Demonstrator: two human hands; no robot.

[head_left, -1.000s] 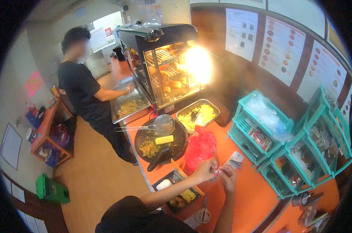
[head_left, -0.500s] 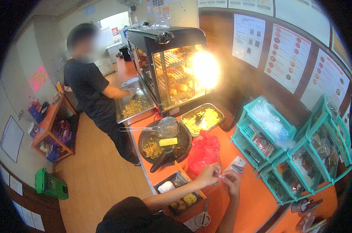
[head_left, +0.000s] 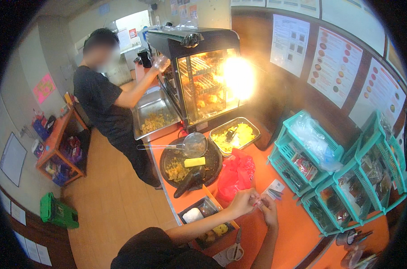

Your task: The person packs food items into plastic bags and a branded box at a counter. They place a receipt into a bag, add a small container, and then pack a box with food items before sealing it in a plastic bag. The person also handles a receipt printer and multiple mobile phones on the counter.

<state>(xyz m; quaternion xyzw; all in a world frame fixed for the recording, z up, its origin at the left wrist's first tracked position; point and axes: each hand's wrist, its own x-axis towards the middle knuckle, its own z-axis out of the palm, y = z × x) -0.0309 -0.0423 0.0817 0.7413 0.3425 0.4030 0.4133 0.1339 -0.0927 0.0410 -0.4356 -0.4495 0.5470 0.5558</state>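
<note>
My left hand (head_left: 244, 201) and my right hand (head_left: 269, 212) meet above the orange counter, fingers pinched together. Something small and reddish shows at their fingertips, too tiny to name. Just beyond them sits a red plastic bag (head_left: 236, 174). Under my left forearm lies a food box (head_left: 233, 225), partly covered, with white rice (head_left: 193, 215) and yellow food (head_left: 220, 229) in its compartments. White-handled scissors (head_left: 235, 252) rest between my forearms.
A stone mortar (head_left: 214, 168) with a pestle (head_left: 188, 183) and strainer (head_left: 195, 144) stands left, beside a yellow-food tray (head_left: 258, 134). Behind is a lit display warmer (head_left: 190, 49). Teal baskets (head_left: 297, 179) stand right. A co-worker (head_left: 98, 89) stands by a metal tray (head_left: 143, 107).
The co-worker's gloved hand has risen from the metal tray to beside the display warmer. My hands stay together, their fingers slightly shifted.
</note>
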